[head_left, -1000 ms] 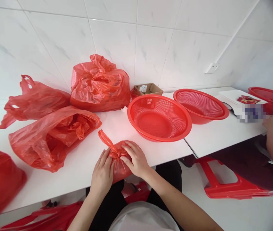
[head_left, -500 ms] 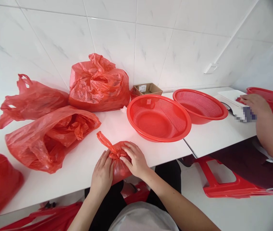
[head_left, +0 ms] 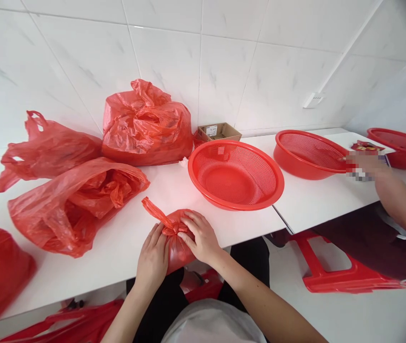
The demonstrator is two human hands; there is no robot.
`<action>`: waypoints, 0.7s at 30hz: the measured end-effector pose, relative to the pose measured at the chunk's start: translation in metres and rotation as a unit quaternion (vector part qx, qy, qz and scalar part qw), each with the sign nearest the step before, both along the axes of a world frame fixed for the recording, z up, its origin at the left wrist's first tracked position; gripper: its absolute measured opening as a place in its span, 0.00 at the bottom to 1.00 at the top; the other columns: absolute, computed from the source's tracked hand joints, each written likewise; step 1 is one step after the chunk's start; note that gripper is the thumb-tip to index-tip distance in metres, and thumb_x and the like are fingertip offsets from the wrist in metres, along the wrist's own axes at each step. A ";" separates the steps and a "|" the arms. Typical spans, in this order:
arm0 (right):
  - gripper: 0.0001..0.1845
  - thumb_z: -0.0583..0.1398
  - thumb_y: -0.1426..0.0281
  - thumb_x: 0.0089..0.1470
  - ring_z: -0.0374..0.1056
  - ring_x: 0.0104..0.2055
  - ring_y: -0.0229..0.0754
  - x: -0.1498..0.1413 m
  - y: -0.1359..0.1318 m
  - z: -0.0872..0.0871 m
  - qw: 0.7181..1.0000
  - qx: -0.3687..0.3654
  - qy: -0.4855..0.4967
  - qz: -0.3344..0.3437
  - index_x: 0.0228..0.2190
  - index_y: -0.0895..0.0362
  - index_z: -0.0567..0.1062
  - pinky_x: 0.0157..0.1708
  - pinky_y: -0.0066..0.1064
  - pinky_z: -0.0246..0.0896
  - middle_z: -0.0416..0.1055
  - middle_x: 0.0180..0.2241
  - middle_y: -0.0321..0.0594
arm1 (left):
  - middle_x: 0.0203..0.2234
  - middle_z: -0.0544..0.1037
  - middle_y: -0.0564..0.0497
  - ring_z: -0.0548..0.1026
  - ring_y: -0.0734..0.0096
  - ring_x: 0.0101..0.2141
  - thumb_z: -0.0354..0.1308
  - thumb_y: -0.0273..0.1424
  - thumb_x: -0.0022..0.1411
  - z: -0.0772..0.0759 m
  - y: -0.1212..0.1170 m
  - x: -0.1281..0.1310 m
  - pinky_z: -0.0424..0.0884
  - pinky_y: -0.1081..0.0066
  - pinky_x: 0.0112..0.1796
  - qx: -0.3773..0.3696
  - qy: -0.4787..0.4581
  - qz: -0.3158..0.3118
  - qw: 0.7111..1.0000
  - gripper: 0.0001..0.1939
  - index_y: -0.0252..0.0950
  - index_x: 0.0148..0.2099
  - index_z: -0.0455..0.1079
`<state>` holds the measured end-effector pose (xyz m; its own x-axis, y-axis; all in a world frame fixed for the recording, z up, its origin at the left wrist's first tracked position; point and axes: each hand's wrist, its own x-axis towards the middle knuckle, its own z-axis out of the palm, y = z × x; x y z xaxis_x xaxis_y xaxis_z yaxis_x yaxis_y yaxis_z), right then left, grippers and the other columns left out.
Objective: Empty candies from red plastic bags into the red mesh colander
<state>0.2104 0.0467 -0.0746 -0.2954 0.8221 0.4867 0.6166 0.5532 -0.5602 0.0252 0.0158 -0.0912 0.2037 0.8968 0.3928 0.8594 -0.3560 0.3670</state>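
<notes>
A small, filled red plastic bag, knotted at the top, rests at the front edge of the white table. One loose end of it sticks up to the upper left. My left hand holds the bag's left side, its fingers together near the knot. From the right, my right hand grips it, thumb beside the knot and fingers over the top. What the bag contains cannot be made out. An empty red plastic colander stands just beyond my right hand.
Larger red bags stand along the wall and at the left, one lying open-mouthed. Behind the colander is a small cardboard box. A co-worker's arm reaches to a second colander; another red basin stands farther right.
My hands and the knotted bag have hardly moved. The second colander has shifted right, with the co-worker's hand now at its rim. Red packaging now shows on the white surface behind that hand.
</notes>
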 end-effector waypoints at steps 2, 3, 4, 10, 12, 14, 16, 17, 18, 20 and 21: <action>0.21 0.56 0.61 0.63 0.60 0.60 0.50 0.000 0.000 0.000 1.000 0.000 -0.002 0.001 0.53 0.58 0.72 0.61 0.49 0.59 0.68 0.56 0.49 | 0.58 0.70 0.36 0.64 0.48 0.61 0.41 0.29 0.71 0.000 0.000 0.000 0.65 0.49 0.58 0.000 0.001 0.000 1.000 0.21 0.28 0.57 0.70; 0.21 0.56 0.61 0.63 0.61 0.60 0.50 0.000 0.000 0.000 1.000 0.000 -0.003 0.001 0.53 0.58 0.72 0.61 0.49 0.59 0.68 0.56 0.49 | 0.58 0.70 0.36 0.64 0.49 0.61 0.41 0.29 0.71 -0.001 0.000 0.000 0.65 0.49 0.58 0.000 0.000 0.000 1.000 0.21 0.29 0.57 0.69; 0.21 0.56 0.61 0.63 0.61 0.60 0.50 0.000 0.000 0.000 1.000 0.001 -0.004 0.001 0.53 0.58 0.73 0.61 0.49 0.59 0.68 0.56 0.49 | 0.58 0.70 0.36 0.64 0.49 0.61 0.41 0.29 0.71 -0.001 0.000 0.000 0.65 0.50 0.58 0.001 0.000 0.000 1.000 0.21 0.29 0.57 0.69; 0.20 0.57 0.62 0.63 0.61 0.60 0.50 -0.001 0.000 -0.001 1.000 0.005 -0.006 -0.001 0.53 0.57 0.73 0.60 0.49 0.60 0.69 0.55 0.49 | 0.57 0.70 0.37 0.64 0.50 0.61 0.41 0.29 0.70 -0.003 0.001 0.001 0.65 0.50 0.58 0.005 -0.005 0.000 1.000 0.21 0.31 0.56 0.70; 0.20 0.57 0.62 0.63 0.62 0.60 0.50 -0.001 0.000 -0.001 1.000 0.006 -0.008 -0.002 0.53 0.56 0.73 0.60 0.49 0.60 0.69 0.55 0.48 | 0.57 0.70 0.38 0.63 0.50 0.61 0.41 0.29 0.70 -0.003 0.001 0.001 0.65 0.49 0.58 0.006 -0.007 0.000 1.000 0.20 0.32 0.56 0.70; 0.20 0.57 0.61 0.63 0.62 0.60 0.50 -0.001 0.000 -0.002 1.000 0.006 -0.009 -0.002 0.53 0.56 0.73 0.60 0.49 0.60 0.69 0.56 0.48 | 0.57 0.71 0.39 0.63 0.50 0.62 0.41 0.29 0.70 -0.003 0.001 0.002 0.65 0.49 0.58 0.006 -0.008 0.001 1.000 0.20 0.33 0.56 0.69; 0.20 0.56 0.61 0.63 0.62 0.60 0.50 -0.001 0.000 -0.003 1.000 0.007 -0.010 -0.003 0.52 0.57 0.73 0.60 0.48 0.60 0.69 0.56 0.48 | 0.57 0.71 0.39 0.63 0.51 0.62 0.41 0.28 0.70 -0.003 0.001 0.002 0.65 0.49 0.58 0.005 -0.008 0.001 1.000 0.20 0.34 0.57 0.69; 0.20 0.56 0.61 0.63 0.61 0.60 0.50 -0.001 0.000 -0.003 1.000 0.007 -0.011 -0.003 0.52 0.58 0.73 0.60 0.47 0.60 0.69 0.56 0.48 | 0.57 0.71 0.39 0.63 0.50 0.62 0.41 0.28 0.70 -0.003 0.001 0.002 0.65 0.49 0.58 0.004 -0.007 0.000 1.000 0.20 0.34 0.57 0.69; 0.20 0.56 0.61 0.63 0.61 0.60 0.50 -0.001 0.000 -0.003 1.000 0.006 -0.012 -0.003 0.52 0.58 0.73 0.60 0.47 0.60 0.69 0.55 0.48 | 0.57 0.71 0.38 0.63 0.50 0.62 0.41 0.28 0.70 -0.003 0.001 0.002 0.65 0.48 0.58 0.004 -0.005 -0.001 1.000 0.20 0.33 0.57 0.69; 0.21 0.56 0.61 0.63 0.62 0.59 0.50 -0.001 0.000 -0.004 1.000 0.004 -0.014 -0.004 0.52 0.58 0.73 0.60 0.47 0.60 0.69 0.55 0.48 | 0.58 0.70 0.36 0.63 0.49 0.62 0.41 0.28 0.70 -0.003 0.001 0.002 0.65 0.48 0.58 0.001 -0.001 -0.002 1.000 0.21 0.31 0.57 0.69; 0.21 0.56 0.61 0.63 0.62 0.59 0.50 -0.001 0.000 -0.004 1.000 0.002 -0.015 -0.004 0.52 0.58 0.73 0.60 0.47 0.60 0.69 0.55 0.48 | 0.58 0.70 0.36 0.63 0.49 0.62 0.41 0.28 0.70 -0.003 0.001 0.002 0.64 0.47 0.58 0.000 0.001 -0.002 1.000 0.21 0.30 0.57 0.69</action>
